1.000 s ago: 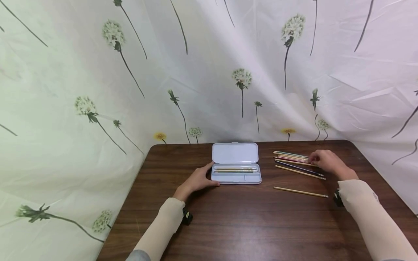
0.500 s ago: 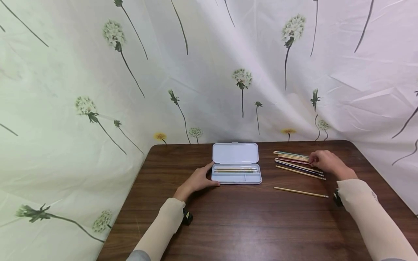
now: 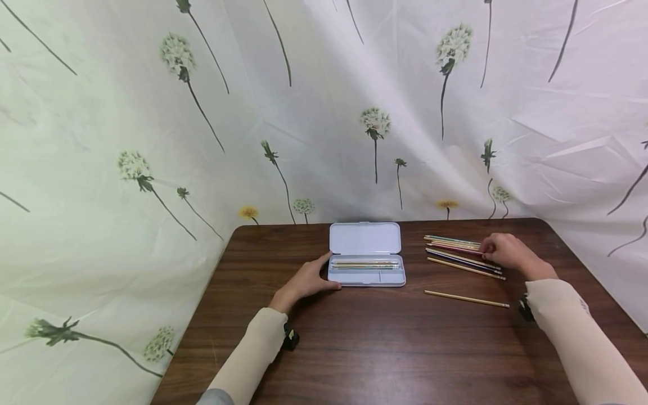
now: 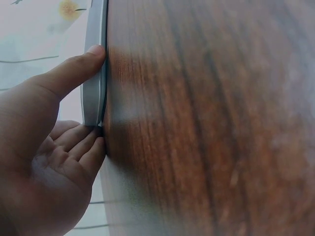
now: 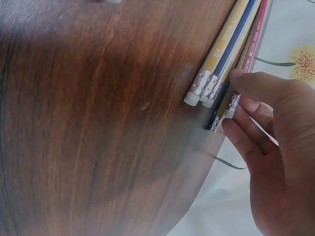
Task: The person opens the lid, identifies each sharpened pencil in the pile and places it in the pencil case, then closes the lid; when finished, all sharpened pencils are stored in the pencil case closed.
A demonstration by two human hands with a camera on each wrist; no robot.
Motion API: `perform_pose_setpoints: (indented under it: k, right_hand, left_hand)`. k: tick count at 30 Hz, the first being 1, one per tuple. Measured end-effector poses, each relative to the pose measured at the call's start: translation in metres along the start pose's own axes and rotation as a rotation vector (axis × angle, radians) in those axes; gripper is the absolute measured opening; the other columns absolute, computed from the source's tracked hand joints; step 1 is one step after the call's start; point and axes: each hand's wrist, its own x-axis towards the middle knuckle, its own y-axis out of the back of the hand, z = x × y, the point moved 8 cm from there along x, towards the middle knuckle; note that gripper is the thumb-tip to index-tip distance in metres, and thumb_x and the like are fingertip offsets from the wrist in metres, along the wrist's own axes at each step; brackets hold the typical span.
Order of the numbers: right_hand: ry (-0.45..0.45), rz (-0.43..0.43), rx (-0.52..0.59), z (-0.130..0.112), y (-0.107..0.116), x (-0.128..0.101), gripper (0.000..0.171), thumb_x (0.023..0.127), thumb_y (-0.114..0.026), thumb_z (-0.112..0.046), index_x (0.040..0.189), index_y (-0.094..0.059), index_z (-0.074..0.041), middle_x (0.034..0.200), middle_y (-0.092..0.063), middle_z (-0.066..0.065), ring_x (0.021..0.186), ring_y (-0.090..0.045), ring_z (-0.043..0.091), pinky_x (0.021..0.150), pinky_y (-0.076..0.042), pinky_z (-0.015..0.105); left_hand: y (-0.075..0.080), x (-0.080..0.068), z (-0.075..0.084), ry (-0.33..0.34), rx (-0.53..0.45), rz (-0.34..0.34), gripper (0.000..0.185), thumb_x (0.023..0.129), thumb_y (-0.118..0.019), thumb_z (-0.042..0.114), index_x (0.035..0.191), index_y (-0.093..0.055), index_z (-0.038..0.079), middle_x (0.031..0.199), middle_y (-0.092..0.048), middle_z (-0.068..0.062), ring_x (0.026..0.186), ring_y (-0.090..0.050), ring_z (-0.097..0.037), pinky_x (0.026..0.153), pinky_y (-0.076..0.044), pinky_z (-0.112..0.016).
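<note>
A white pencil case [image 3: 392, 277] lies with its lid raised at the back middle of the table, several pencils [image 3: 364, 264] in its long rear compartment. My left hand [image 3: 306, 279] grips the case's left end; in the left wrist view the thumb presses its front side and the fingers are at the end. At the right, my right hand [image 3: 508, 249] pinches a red pencil [image 5: 253, 42] near its eraser end, between thumb and fingers. Around it lie several loose pencils [image 3: 463, 265], some yellow, one dark blue. The hand hides some pencil ends.
A single yellow pencil [image 3: 466, 298] lies apart, nearer the front. The dark wooden table [image 3: 369, 343] reaches back to a white curtain [image 3: 314, 124] printed with dandelions. The case's lid [image 3: 364, 238] leans back near the table's rear edge.
A yellow pencil near my right fingers has shifted forward beside the dark blue one. My right fingers now pinch the red pencil. The left hand and the case stay in place.
</note>
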Motion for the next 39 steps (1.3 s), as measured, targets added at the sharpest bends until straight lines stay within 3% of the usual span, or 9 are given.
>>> perform_pose_setpoints:
  k: [8, 17, 27, 39]
  right_hand:
    - [0.056, 0.068, -0.006, -0.011, 0.009, -0.004, 0.007, 0.094, -0.074, 0.0, 0.096, -0.081, -0.001, 0.089, -0.079, 0.011, 0.084, -0.072, 0.03, 0.079, -0.057, 0.057]
    - [0.142, 0.179, 0.041, -0.039, 0.032, -0.002, 0.013, 0.096, -0.074, 0.001, 0.099, -0.085, -0.006, 0.098, -0.081, 0.011, 0.092, -0.075, 0.033, 0.08, -0.059, 0.053]
    - [0.28, 0.236, 0.085, -0.095, 0.048, 0.007, 0.02, 0.097, -0.073, 0.002, 0.101, -0.085, -0.012, 0.098, -0.082, 0.006, 0.087, -0.076, 0.026, 0.074, -0.058, 0.041]
    - [0.435, 0.247, 0.109, -0.166, 0.049, 0.025, 0.02, 0.094, -0.075, 0.005, 0.101, -0.086, -0.011, 0.097, -0.082, 0.004, 0.09, -0.075, 0.022, 0.078, -0.06, 0.044]
  left_hand:
    - [0.0, -0.002, 0.0, 0.014, 0.004, 0.0, 0.1, 0.09, -0.088, 0.036, 0.17, -0.031, 0.016, 0.168, -0.044, -0.016, 0.155, -0.043, -0.035, 0.124, -0.04, -0.055]
    - [0.0, -0.003, -0.001, 0.021, -0.001, -0.001, 0.1, 0.09, -0.088, 0.038, 0.17, -0.031, 0.015, 0.168, -0.043, -0.017, 0.155, -0.042, -0.036, 0.124, -0.039, -0.055]
    - [-0.001, -0.002, -0.002, 0.01, -0.003, 0.005, 0.101, 0.09, -0.088, 0.038, 0.169, -0.032, 0.015, 0.167, -0.045, -0.016, 0.155, -0.043, -0.036, 0.124, -0.039, -0.055]
    - [0.0, -0.002, 0.001, 0.009, -0.011, 0.002, 0.1, 0.09, -0.088, 0.036, 0.17, -0.031, 0.014, 0.168, -0.044, -0.017, 0.155, -0.043, -0.036, 0.124, -0.039, -0.055]
